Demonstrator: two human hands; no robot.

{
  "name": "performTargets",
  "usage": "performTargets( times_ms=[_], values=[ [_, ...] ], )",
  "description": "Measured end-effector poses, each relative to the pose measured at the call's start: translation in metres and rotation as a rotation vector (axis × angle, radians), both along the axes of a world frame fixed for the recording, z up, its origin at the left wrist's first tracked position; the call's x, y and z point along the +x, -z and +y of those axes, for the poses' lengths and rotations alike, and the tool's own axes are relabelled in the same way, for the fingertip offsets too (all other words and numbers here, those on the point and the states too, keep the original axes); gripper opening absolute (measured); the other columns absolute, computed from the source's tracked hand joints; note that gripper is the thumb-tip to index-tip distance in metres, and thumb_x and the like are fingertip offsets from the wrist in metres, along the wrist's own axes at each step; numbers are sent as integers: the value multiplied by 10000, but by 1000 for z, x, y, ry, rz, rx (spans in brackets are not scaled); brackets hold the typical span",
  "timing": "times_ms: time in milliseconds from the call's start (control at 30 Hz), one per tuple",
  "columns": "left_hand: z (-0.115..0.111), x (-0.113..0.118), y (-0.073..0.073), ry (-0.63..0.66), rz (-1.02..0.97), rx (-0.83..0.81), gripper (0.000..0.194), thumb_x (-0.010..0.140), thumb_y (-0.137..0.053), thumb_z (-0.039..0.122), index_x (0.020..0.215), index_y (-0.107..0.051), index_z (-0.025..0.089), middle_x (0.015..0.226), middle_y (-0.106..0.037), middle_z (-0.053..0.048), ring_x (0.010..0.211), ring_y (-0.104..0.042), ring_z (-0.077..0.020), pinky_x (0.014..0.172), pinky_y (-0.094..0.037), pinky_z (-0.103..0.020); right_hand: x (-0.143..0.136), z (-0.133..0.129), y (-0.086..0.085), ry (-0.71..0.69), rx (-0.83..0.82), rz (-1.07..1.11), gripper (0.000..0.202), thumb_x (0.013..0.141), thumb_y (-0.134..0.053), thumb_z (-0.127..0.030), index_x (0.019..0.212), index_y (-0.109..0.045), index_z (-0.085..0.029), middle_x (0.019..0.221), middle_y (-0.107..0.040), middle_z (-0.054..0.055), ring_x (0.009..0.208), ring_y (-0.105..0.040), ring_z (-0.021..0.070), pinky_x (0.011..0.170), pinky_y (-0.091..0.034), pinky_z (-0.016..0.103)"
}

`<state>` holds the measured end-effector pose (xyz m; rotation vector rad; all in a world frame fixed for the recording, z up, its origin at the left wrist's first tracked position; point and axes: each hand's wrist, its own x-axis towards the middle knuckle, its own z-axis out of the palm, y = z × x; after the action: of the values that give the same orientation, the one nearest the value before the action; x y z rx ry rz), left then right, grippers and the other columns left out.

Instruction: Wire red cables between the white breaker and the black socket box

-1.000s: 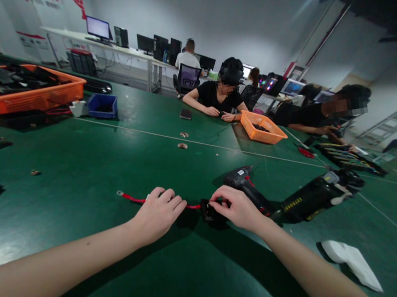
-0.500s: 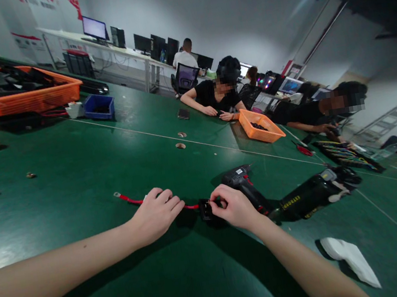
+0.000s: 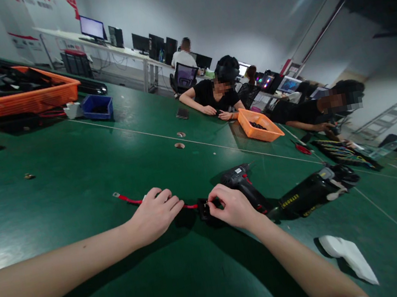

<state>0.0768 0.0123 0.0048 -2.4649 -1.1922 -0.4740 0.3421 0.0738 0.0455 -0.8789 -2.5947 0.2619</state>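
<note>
A red cable (image 3: 126,198) with a metal ring lug at its far left end lies on the green table. My left hand (image 3: 158,213) is closed over its middle, palm down, hiding part of it. The cable comes out past my fingertips and runs into a small black housing (image 3: 203,209). At the right side of this housing my right hand (image 3: 230,204) is closed in a pinch of thumb and forefinger. A small brass-coloured bit shows by the fingertips; what they grip is too small to tell. Just beyond my right hand lies a cordless drill (image 3: 242,184).
A dark bottle (image 3: 305,195) lies right of the drill, and a white object (image 3: 348,255) nearer me. An orange basket (image 3: 34,101) of black parts and a blue bin (image 3: 97,108) stand far left. Two people sit across the table by another orange basket (image 3: 260,125).
The whole view has shifted very slightly. Both hands keep their places on the cable and at the black housing, with only a tiny movement of the right fingers.
</note>
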Motion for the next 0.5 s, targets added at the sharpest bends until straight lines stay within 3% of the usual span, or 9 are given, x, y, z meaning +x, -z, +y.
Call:
performTargets(
  times_ms=[500],
  values=[
    [1, 0, 3, -5, 7, 11, 254, 905, -614, 172, 1141, -703, 205, 1050, -735, -71, 942, -587, -231, 811, -369, -386, -3, -1, -2, -26, -11, -10, 28, 903, -590, -206, 918, -613, -208, 932, -652, 47, 762, -606, 156, 663, -469, 261]
  ],
)
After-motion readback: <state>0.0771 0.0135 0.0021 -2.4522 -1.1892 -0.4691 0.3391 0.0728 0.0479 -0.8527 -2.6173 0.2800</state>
